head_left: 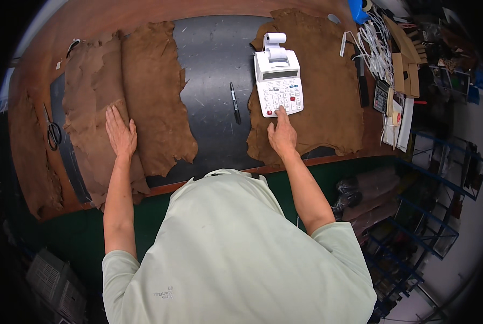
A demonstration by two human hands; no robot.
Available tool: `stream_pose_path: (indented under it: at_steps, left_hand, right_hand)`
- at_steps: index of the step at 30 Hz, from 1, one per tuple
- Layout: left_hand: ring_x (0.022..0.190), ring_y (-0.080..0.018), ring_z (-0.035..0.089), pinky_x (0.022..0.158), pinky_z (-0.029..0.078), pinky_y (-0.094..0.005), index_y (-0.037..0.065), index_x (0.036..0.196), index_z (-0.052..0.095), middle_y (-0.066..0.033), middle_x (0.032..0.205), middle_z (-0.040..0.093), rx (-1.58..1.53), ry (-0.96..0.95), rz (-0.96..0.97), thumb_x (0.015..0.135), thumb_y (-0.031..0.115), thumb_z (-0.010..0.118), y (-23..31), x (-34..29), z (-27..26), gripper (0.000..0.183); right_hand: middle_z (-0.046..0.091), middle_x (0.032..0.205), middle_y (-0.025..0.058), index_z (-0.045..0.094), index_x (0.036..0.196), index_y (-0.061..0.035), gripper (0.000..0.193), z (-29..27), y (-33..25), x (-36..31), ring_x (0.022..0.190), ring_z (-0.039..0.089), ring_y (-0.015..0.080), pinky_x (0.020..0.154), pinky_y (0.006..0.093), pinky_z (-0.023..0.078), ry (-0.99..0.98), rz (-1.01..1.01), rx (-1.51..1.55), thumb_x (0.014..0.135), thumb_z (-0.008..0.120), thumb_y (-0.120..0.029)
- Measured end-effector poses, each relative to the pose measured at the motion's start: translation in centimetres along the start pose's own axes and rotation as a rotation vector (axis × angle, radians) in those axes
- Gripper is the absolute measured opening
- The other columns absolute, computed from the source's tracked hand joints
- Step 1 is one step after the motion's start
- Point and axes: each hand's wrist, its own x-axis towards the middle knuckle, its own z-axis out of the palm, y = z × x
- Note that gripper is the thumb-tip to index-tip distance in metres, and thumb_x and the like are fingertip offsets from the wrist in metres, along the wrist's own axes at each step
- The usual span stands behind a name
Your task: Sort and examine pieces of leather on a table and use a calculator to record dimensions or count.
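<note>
My left hand (121,132) lies flat, fingers extended, on a folded brown leather hide (93,75). A second leather hide (158,97) spreads just right of it, its edges ragged. My right hand (283,135) holds nothing; its index finger reaches the lower keys of a white printing calculator (278,89), and its thumb stands apart. A roll of white paper (274,39) sits at the calculator's far end. Under the calculator lies another brown leather hide (328,92). Between the hides, a dark pen (234,102) rests on the black cutting mat (212,59).
Black-handled scissors (53,132) lie at the left, near another leather piece (28,156). At the right edge are a small dark calculator (381,96), tangled white strips (375,48) and a cardboard box (406,59). Blue metal racks (433,216) stand below right.
</note>
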Motion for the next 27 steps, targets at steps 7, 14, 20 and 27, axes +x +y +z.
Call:
stream_pose_path:
  at_steps: [7, 14, 20, 27]
  left_hand:
    - [0.151, -0.0341, 0.02, 0.123, 0.02, -0.0461, 0.0, 0.158, 0.018, -0.0189, 0.163, 0.021, 0.006, 0.014, 0.014, 0.094, 0.025, 0.061, -0.2, 0.1, -0.2, 0.08]
    - [0.151, -0.0351, 0.02, 0.123, 0.019, -0.0465, -0.001, 0.157, 0.018, -0.0197, 0.163, 0.02, 0.001, -0.027, 0.012, 0.093, 0.025, 0.061, -0.1, 0.1, -0.1, 0.081]
    - [0.151, -0.0358, 0.02, 0.123, 0.02, -0.0474, -0.001, 0.157, 0.017, -0.0208, 0.163, 0.021, 0.013, -0.047, 0.009, 0.092, 0.025, 0.061, -0.6, 0.1, -0.6, 0.083]
    - [0.14, -0.0379, 0.035, 0.115, 0.031, -0.0478, 0.002, 0.147, 0.04, -0.0232, 0.148, 0.039, 0.012, 0.034, 0.167, 0.091, 0.018, 0.062, 4.5, 0.1, -2.6, 0.063]
  right_hand:
    - [0.039, 0.156, 0.0181, 0.047, 0.137, -0.0015, 0.048, 0.6, 1.7, -0.4, 0.124, 0.055, 0.0397, 0.099, 0.0466, 0.049, 0.092, -0.019, -0.036, 0.093, 0.058, -0.016]
    - [0.044, 0.151, 0.0192, 0.049, 0.135, 0.0007, 0.047, -0.4, 1.5, 2.0, 0.124, 0.055, 0.0403, 0.099, 0.0467, 0.049, 0.156, -0.062, 0.033, 0.092, 0.058, -0.016]
    - [0.049, 0.147, 0.0195, 0.052, 0.131, 0.0009, 0.044, -0.7, 0.6, 2.2, 0.125, 0.055, 0.0401, 0.101, 0.0464, 0.048, 0.137, -0.001, 0.04, 0.092, 0.058, -0.017]
    - [0.054, 0.141, 0.0204, 0.053, 0.132, -0.0007, 0.044, 0.2, 4.6, 1.9, 0.124, 0.056, 0.038, 0.101, 0.0456, 0.048, 0.275, -0.02, -0.009, 0.092, 0.059, -0.016]
